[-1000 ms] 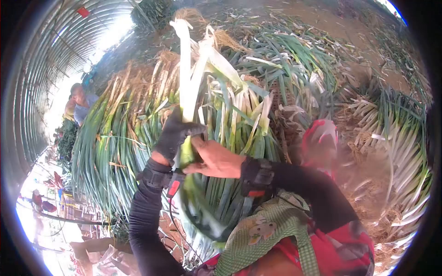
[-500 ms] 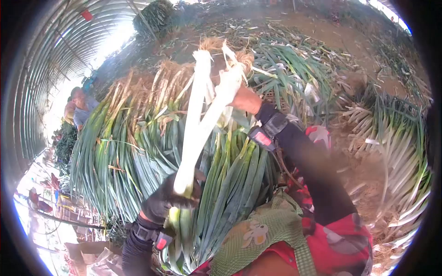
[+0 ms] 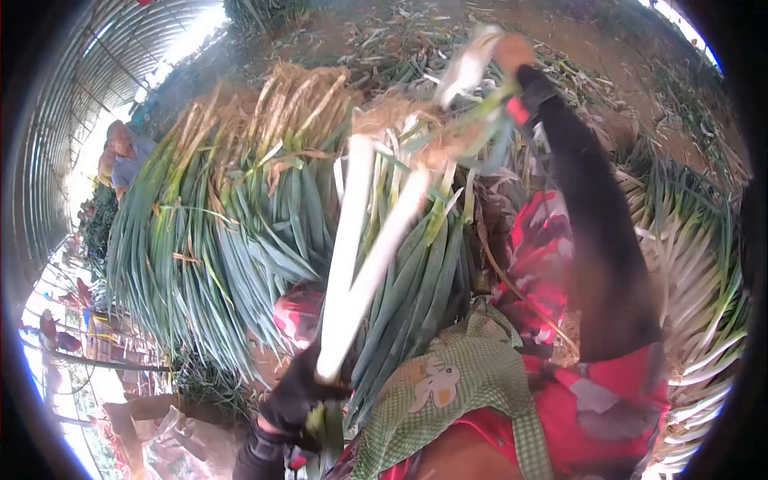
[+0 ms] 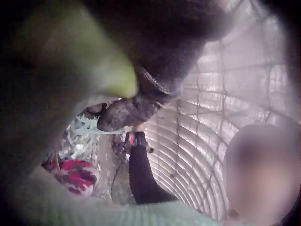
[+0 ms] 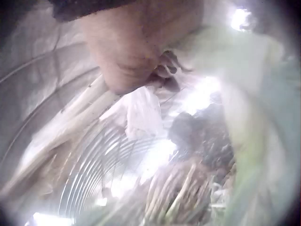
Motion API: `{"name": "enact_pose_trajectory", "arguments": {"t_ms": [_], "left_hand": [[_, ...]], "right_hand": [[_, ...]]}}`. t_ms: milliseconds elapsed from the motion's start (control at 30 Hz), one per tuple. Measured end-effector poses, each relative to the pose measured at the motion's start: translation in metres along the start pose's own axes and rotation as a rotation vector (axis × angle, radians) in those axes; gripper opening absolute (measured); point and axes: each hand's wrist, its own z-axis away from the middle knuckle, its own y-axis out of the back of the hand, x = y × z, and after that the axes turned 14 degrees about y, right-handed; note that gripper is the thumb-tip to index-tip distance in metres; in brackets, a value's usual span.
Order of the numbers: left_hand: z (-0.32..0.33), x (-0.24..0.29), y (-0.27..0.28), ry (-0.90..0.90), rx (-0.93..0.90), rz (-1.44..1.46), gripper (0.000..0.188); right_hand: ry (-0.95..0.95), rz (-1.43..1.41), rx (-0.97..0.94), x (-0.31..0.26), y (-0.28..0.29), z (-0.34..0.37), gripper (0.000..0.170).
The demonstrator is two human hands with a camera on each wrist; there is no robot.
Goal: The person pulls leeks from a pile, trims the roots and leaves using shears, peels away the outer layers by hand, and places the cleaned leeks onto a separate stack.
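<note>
My left hand [image 3: 308, 396], in a dark glove, grips two long leeks [image 3: 344, 256] low down where white turns green. Their white shanks spread upward in a narrow V, roots at the far end. In the left wrist view the gloved fingers [image 4: 131, 110] curl round a blurred green stem. Out at the upper right, my bare right hand [image 3: 514, 54] holds stripped outer leaves [image 3: 470, 70], pale with a green trailing part, blurred by motion. The right wrist view shows the curled bare hand [image 5: 124, 61] with a papery white strip [image 5: 143, 113] hanging by it.
A big heap of unpeeled leeks [image 3: 216, 216] lies ahead, roots away from me. Peeled leeks [image 3: 704, 296] are stacked along the right. Leaf scraps cover the ground behind. A person [image 3: 124, 156] is at the far left; a paper sack [image 3: 180, 440] stands at lower left.
Both hands were together on the leeks; then the right hand went up to the root end. Now it has swung far right with stripped leaves, while the left has drawn the leeks lower.
</note>
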Motion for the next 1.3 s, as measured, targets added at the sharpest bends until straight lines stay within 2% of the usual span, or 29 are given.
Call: {"name": "enact_pose_trajectory", "arguments": {"t_ms": [33,67,100,133,200,233,267,333,367,433,533,600,633,667,700,733,767,800,867,933,967,1000,1033,1100,1133,1233,1267,1300], "left_hand": [[0.011,-0.006,-0.006,-0.022,0.027,-0.053,0.063],[0.01,-0.015,-0.005,0.004,0.074,0.014,0.063],[0.01,-0.028,-0.008,0.05,0.115,0.093,0.063],[0.005,-0.034,-0.009,0.012,0.149,0.126,0.055],[-0.019,-0.04,0.003,-0.042,0.173,0.138,0.047],[-0.022,-0.037,0.007,-0.044,0.175,0.149,0.047],[-0.025,-0.034,0.009,-0.043,0.169,0.157,0.047],[-0.025,-0.019,0.006,-0.029,0.151,0.219,0.048],[-0.025,-0.017,0.005,-0.046,0.179,0.166,0.048],[-0.022,-0.015,0.005,-0.074,0.239,0.065,0.047],[-0.017,-0.003,0.003,-0.082,0.223,-0.007,0.047],[-0.011,-0.006,0.001,-0.176,0.272,-0.096,0.045],[-0.014,-0.003,0.003,-0.258,0.285,-0.151,0.043],[-0.018,-0.006,0.005,-0.13,0.249,0.043,0.042],[-0.015,0.007,-0.005,-0.15,0.308,0.039,0.042],[-0.02,0.001,0.005,-0.103,0.28,0.006,0.041],[-0.025,-0.001,0.007,-0.127,0.23,0.099,0.04],[-0.042,-0.023,0.025,-0.133,0.121,0.138,0.043],[-0.055,-0.003,0.017,-0.158,0.06,0.063,0.04],[-0.04,0.007,0.004,-0.148,0.038,0.006,0.038],[-0.031,0.008,0.001,-0.131,0.038,-0.02,0.037],[-0.026,0.005,0.002,-0.113,0.043,-0.048,0.036],[-0.035,-0.014,0.008,-0.134,0.064,0.078,0.033],[-0.027,-0.001,0.001,-0.047,0.055,-0.042,0.04],[-0.03,0.004,-0.003,-0.037,0.044,-0.065,0.041],[-0.046,0.019,-0.008,-0.066,0.045,-0.166,0.042],[-0.052,0.025,-0.01,-0.072,0.046,-0.203,0.043],[-0.056,0.028,-0.012,-0.073,0.051,-0.251,0.043]], "right_hand": [[0.0,0.05,0.06,0.028,0.011,0.015,0.025],[-0.001,0.099,0.119,0.057,0.021,0.031,0.025],[-0.006,0.061,0.221,0.059,0.025,0.04,0.026],[-0.041,-0.11,0.08,0.044,0.018,0.04,0.026],[-0.132,-0.435,-0.17,-0.014,0.044,0.034,0.028],[0.317,-0.525,-0.126,-0.039,0.028,0.044,0.033],[0.393,-0.787,-0.238,-0.075,0.037,0.064,0.037],[0.797,-0.953,-0.345,-0.13,0.068,0.091,0.038],[0.751,-1.103,-0.544,-0.154,0.061,0.097,0.036],[0.965,-0.929,-0.775,-0.181,0.107,0.107,0.042],[0.8,-0.642,-0.304,-0.145,0.099,0.074,0.033],[0.077,-0.52,-0.281,-0.083,0.12,0.005,0.033],[-0.121,-0.104,0.132,-0.076,0.13,0.004,0.03],[-0.31,0.363,0.541,-0.061,0.138,-0.001,0.028],[-0.045,0.096,0.423,-0.071,0.125,0.003,0.035],[0.162,-0.233,0.26,-0.08,0.113,0.007,0.045],[0.089,-0.752,0.083,-0.116,0.166,0.037,0.049],[0.11,-1.1,0.068,-0.144,0.15,0.051,0.058],[0.048,-1.837,-0.002,-0.201,0.122,0.079,0.083],[0.005,-2.143,-0.211,-0.201,0.155,0.096,0.086],[0.0,-2.155,-0.351,-0.197,0.159,0.101,0.084],[0.028,-2.338,-0.406,-0.192,0.152,0.105,0.071],[0.099,-2.296,-0.46,-0.188,0.149,0.105,0.066],[0.219,-2.201,-0.562,-0.169,0.15,0.104,0.058],[0.284,-1.877,-0.49,-0.15,0.156,0.106,0.046],[0.681,-1.062,-0.066,-0.135,0.045,0.088,0.037],[0.543,-0.805,0.014,-0.124,0.04,0.094,0.037],[0.446,-0.689,0.108,-0.121,0.03,0.101,0.035]]}}
